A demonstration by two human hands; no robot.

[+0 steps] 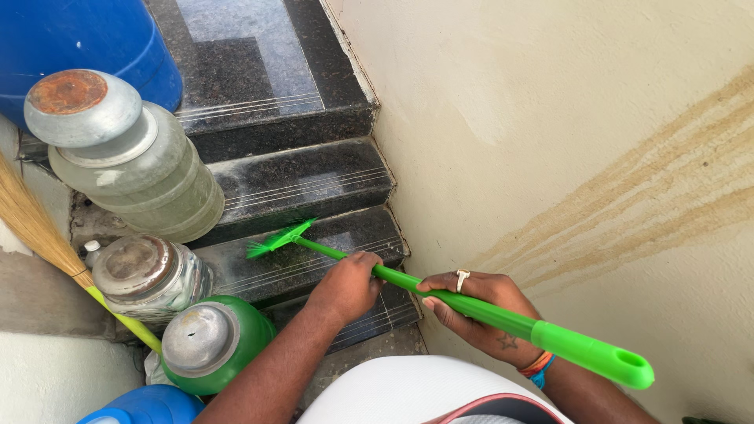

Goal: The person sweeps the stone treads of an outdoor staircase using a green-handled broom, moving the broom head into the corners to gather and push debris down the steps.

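The left hand (345, 286) is closed in a grip around the green handle (471, 305) of a long-handled scrub brush, well down the shaft toward the head. The right hand (479, 310), with a ring on one finger and bands at the wrist, is wrapped around the same shaft higher up, just below the thicker end grip with its hanging hole. Spaced this way, the lower hand likely presses and steers while the upper one drives the stroke. The green bristle head (276, 239) rests on a tread of the black granite stairs (302, 184), the shaft slanting up from it toward the person.

A cream wall (550, 118) with brownish streaks runs tight along the right of the steps, leaving little sideways room for the shaft. On the left stand a large clear water jar with a rusty metal lid (129, 157), a smaller lidded jar (149, 275), a green lidded pot (212, 341), a blue barrel (78, 39) and a straw broom (39, 228), crowding that side.
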